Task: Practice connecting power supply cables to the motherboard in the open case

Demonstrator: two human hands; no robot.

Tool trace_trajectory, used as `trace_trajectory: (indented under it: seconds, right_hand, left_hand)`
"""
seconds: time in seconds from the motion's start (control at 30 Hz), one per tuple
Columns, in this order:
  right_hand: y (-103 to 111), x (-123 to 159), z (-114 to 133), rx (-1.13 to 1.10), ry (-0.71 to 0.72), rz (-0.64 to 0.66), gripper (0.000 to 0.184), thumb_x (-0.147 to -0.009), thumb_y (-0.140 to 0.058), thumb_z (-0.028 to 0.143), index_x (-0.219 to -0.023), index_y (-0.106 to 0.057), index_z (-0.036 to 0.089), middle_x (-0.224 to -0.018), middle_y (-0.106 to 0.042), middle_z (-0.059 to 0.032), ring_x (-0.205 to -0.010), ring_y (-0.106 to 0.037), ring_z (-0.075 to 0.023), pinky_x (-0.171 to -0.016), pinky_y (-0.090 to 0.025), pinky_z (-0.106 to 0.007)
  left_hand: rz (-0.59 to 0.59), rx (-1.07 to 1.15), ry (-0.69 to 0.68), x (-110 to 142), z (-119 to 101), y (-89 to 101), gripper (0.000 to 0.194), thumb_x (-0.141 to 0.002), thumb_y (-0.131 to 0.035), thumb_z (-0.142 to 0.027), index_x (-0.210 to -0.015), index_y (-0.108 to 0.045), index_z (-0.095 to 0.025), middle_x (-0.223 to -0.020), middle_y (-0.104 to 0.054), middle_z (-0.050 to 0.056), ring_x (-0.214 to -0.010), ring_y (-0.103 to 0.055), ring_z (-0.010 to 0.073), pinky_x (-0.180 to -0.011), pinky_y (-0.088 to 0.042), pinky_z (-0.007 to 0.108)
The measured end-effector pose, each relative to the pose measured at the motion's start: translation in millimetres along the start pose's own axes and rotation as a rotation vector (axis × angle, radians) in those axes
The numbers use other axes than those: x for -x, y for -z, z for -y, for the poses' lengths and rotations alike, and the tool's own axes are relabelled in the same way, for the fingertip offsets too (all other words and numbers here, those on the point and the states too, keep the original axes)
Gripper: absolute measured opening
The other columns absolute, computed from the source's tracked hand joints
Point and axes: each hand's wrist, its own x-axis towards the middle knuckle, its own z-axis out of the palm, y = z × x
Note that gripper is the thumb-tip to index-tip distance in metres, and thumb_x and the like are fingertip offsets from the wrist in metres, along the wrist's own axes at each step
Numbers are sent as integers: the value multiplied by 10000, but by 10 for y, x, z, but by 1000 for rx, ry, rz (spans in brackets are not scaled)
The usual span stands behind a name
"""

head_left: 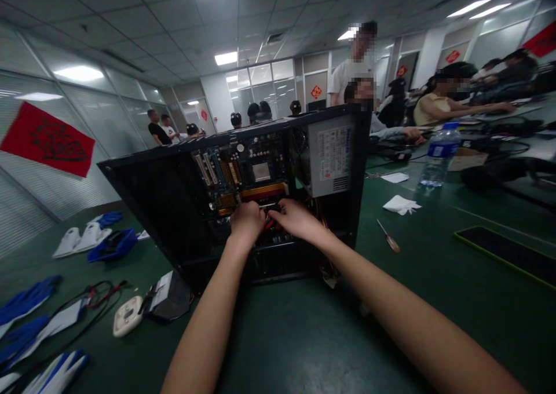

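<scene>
An open black computer case stands on the green table in front of me. Its motherboard faces me, with a silver square chip and several slots. At the upper right of the case sits the grey power supply. Both hands reach inside, just below the board's memory modules. My left hand is closed, and what its fingers grip is hidden. Close beside it, my right hand has thumb and fingers pinched at a red cable. Loose wires hang at the lower right of the case.
Blue-and-white gloves, black cords, a white device and a dark box lie at left. A screwdriver, tissue, water bottle and dark mat are at right. Other people sit and stand behind.
</scene>
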Motion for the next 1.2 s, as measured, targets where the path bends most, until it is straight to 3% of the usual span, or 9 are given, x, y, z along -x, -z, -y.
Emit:
trace_trajectory:
  seconds: [0.17,0.3,0.4,0.47,0.5,0.57,0.7,0.9,1.2]
  right_hand:
    - [22,20,3,6,-27,4,185,-951,-587,312,-890,-644,146,-770,-708,-62,-636,-626,-155,-565,-359,-245]
    - [37,23,-7,30,-38,21,199,-961,-573,321,-935,-653,140,-803,-714,-71,-671,-639,-162,-606,-388,-247]
    - [28,11,-35,32,-23,25,210,-962,-567,335,-952,-650,143,-809,-713,-72,-675,-643,-167,-620,-401,-251]
    - [23,5,-49,31,-16,28,216,-962,-564,344,-964,-649,146,-816,-713,-73,-683,-648,-173,-625,-409,-255]
    - [24,4,-50,28,-12,30,219,-962,-562,347,-971,-650,147,-820,-714,-74,-691,-651,-176,-628,-412,-256]
    - [34,9,-40,18,4,38,219,-964,-559,347,-980,-653,150,-822,-714,-72,-706,-655,-179,-631,-415,-255]
    - [71,29,9,38,55,64,216,-955,-568,344,-935,-663,151,-797,-712,-72,-702,-648,-183,-595,-387,-256]
    - [103,39,65,109,77,30,247,-945,-572,372,-893,-664,149,-887,-721,-108,-761,-647,-207,-575,-338,-270]
    - [144,40,113,67,101,-2,218,-944,-583,346,-877,-664,156,-874,-720,-90,-777,-648,-196,-595,-344,-261]
  left_hand:
    - [50,78,-51,108,82,35,361,-956,-439,-366,-955,-739,-166,-970,-755,158,-943,-719,291,-758,-520,329]
    - [-13,32,-42,282,284,107,393,-984,-403,-378,-1062,-694,-126,-1037,-731,187,-957,-699,304,-786,-510,355]
    - [194,212,-237,431,490,200,539,-1015,-307,-486,-939,-718,-147,-928,-746,132,-877,-698,251,-783,-499,312]
    - [421,258,-385,531,587,256,545,-968,-385,-594,-913,-732,-177,-860,-746,85,-780,-694,227,-700,-492,284]
    - [478,217,-422,577,609,274,508,-914,-484,-629,-915,-738,-189,-850,-744,75,-761,-692,230,-663,-485,279]
    - [430,74,-401,656,596,287,472,-848,-596,-631,-907,-745,-187,-859,-739,91,-782,-694,255,-646,-478,288]
    - [312,-83,-323,747,458,266,430,-872,-610,-571,-882,-740,-161,-914,-734,136,-828,-700,285,-659,-490,308]
    - [303,-96,-298,786,390,286,430,-875,-621,-570,-856,-728,-154,-922,-734,129,-826,-701,269,-671,-492,305]
    - [310,-98,-260,835,361,309,415,-883,-624,-550,-878,-722,-147,-971,-723,145,-882,-695,290,-701,-495,322]
